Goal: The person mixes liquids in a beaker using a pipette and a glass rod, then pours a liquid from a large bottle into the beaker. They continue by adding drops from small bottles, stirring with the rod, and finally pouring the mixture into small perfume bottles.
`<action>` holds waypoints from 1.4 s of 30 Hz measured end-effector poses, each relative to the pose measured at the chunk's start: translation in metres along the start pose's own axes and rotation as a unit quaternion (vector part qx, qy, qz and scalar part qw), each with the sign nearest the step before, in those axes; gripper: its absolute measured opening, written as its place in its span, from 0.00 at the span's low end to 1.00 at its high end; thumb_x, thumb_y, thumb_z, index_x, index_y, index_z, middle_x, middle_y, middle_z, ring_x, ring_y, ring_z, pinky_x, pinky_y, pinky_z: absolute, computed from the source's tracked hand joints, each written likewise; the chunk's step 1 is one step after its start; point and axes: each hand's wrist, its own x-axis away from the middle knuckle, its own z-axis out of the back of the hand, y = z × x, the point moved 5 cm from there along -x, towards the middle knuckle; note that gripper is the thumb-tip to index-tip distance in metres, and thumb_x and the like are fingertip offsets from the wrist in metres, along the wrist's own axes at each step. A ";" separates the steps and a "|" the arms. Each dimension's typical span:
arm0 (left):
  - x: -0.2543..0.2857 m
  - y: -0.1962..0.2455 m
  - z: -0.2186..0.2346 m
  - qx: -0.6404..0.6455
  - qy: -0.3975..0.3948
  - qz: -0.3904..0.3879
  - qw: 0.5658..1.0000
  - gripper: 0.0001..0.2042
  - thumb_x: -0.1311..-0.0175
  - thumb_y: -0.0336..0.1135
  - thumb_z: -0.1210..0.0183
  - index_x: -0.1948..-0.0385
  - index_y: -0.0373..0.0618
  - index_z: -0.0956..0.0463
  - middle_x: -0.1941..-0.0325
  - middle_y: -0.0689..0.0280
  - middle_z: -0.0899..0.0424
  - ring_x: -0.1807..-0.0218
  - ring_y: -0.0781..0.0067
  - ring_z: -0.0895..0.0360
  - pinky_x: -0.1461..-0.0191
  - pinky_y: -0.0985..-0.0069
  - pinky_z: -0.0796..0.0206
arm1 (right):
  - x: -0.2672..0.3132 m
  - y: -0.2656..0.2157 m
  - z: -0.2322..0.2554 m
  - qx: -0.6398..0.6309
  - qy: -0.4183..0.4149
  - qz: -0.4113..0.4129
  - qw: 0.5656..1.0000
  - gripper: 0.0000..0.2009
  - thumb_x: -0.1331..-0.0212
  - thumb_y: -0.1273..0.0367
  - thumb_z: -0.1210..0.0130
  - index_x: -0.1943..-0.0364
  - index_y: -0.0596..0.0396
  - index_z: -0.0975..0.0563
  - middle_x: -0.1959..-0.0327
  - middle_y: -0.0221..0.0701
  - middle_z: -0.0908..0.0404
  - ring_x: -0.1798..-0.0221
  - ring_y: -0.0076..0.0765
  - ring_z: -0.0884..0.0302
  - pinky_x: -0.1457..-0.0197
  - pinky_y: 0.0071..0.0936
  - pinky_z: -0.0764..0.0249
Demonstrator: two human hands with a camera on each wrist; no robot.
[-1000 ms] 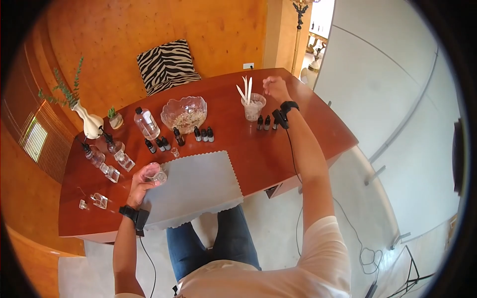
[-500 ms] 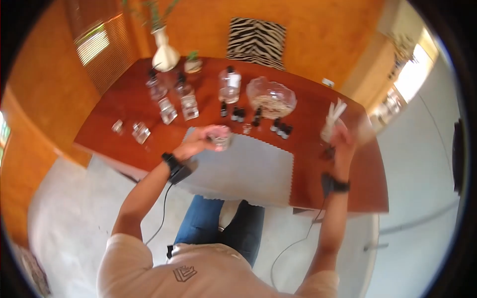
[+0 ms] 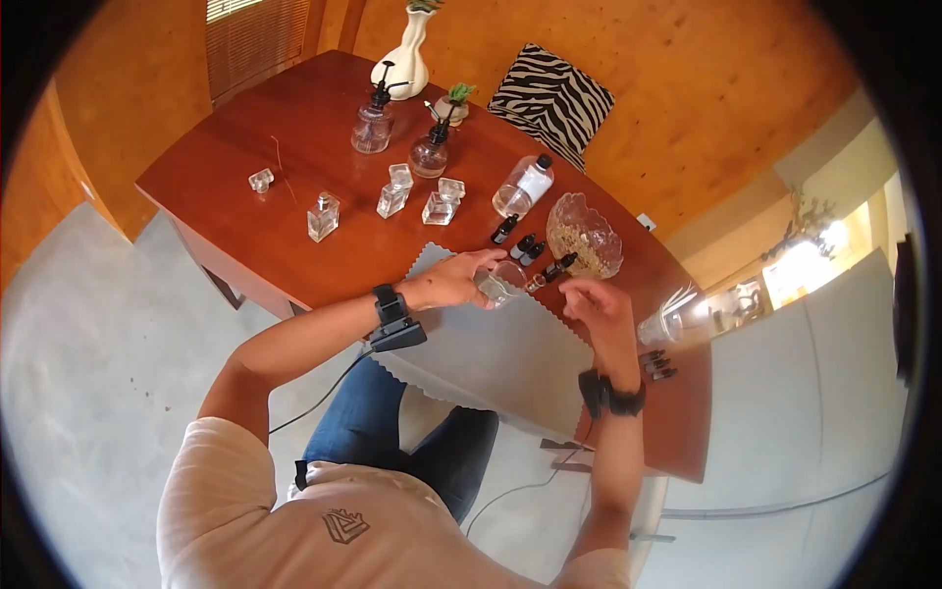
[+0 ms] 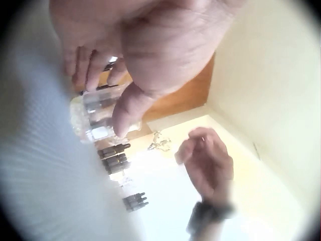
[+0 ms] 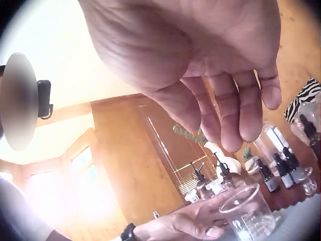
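My left hand [image 3: 446,283] holds a clear measuring beaker [image 3: 502,285] over the grey cloth mat [image 3: 491,344], thumb on one side and fingers on the other. In the right wrist view, printed marks show on the beaker [image 5: 249,216]. My right hand [image 3: 608,319] hovers just right of it, fingers loosely bent; its palm [image 5: 190,65] faces the camera and nothing shows between the fingers. Black-capped dropper bottles [image 3: 527,247] stand beyond the beaker, with a tiny glass cup [image 3: 536,283] beside them.
Square glass bottles [image 3: 324,216] and a loose stopper [image 3: 261,181] are at the left. Spray bottles [image 3: 429,154], a large clear bottle [image 3: 523,187] and a glass bowl [image 3: 584,236] line the back. A cup with white sticks [image 3: 667,319] and more dropper bottles [image 3: 657,363] are right.
My right hand has come left from beside the cup of white sticks to near the beaker. The head view has swung left. My left hand keeps holding the beaker.
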 end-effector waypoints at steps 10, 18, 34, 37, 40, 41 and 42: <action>0.048 0.005 0.075 0.036 0.250 0.001 0.968 0.36 0.41 0.26 0.36 0.27 0.42 0.39 0.37 0.49 0.22 0.38 0.56 0.23 0.35 0.65 0.29 | -0.190 -0.037 -0.113 0.281 -0.072 0.173 0.941 0.14 0.34 0.59 0.42 0.58 0.57 0.17 0.62 0.41 0.14 0.56 0.49 0.16 0.53 0.38 0.22; 0.040 -0.025 0.087 -0.120 0.287 0.004 0.950 0.38 0.38 0.34 0.39 0.29 0.23 0.46 0.26 0.36 0.38 0.24 0.43 0.38 0.22 0.61 0.44 | -0.220 -0.041 -0.170 0.377 -0.132 -0.089 0.913 0.20 0.42 0.54 0.37 0.64 0.60 0.17 0.63 0.48 0.14 0.64 0.49 0.13 0.69 0.40 0.16; -0.016 -0.049 0.094 -0.128 0.397 0.020 0.908 0.13 0.41 0.30 0.40 0.53 0.48 0.21 0.61 0.49 0.14 0.56 0.42 0.17 0.52 0.50 0.26 | -0.228 -0.019 -0.150 0.288 -0.177 0.127 0.933 0.14 0.49 0.69 0.32 0.60 0.61 0.20 0.74 0.37 0.17 0.73 0.33 0.18 0.68 0.31 0.23; -0.017 -0.052 0.094 -0.124 0.401 0.007 0.908 0.13 0.40 0.30 0.40 0.53 0.48 0.21 0.60 0.50 0.14 0.54 0.43 0.17 0.51 0.51 0.26 | -0.213 -0.049 -0.145 0.301 -0.185 0.138 0.925 0.15 0.50 0.71 0.31 0.58 0.58 0.20 0.72 0.35 0.18 0.69 0.31 0.19 0.63 0.30 0.23; -0.015 -0.050 0.094 -0.122 0.403 -0.012 0.907 0.14 0.39 0.30 0.40 0.52 0.49 0.21 0.58 0.51 0.13 0.53 0.44 0.18 0.50 0.52 0.27 | -0.211 -0.050 -0.128 0.246 -0.164 0.133 0.946 0.14 0.49 0.72 0.32 0.58 0.57 0.20 0.72 0.32 0.18 0.70 0.29 0.22 0.63 0.29 0.25; -0.014 -0.050 0.093 -0.122 0.396 -0.013 0.910 0.13 0.39 0.29 0.40 0.52 0.48 0.21 0.58 0.52 0.14 0.53 0.45 0.18 0.50 0.52 0.27 | -0.213 -0.045 -0.117 0.217 -0.152 0.141 0.954 0.14 0.49 0.73 0.32 0.58 0.58 0.20 0.73 0.31 0.18 0.71 0.28 0.24 0.64 0.28 0.25; -0.010 -0.045 0.094 -0.122 0.390 -0.013 0.913 0.13 0.40 0.29 0.41 0.53 0.47 0.21 0.57 0.52 0.14 0.53 0.45 0.18 0.50 0.52 0.26 | -0.212 -0.039 -0.104 0.118 -0.138 0.143 0.973 0.13 0.46 0.74 0.33 0.56 0.57 0.19 0.70 0.27 0.17 0.72 0.26 0.25 0.66 0.24 0.28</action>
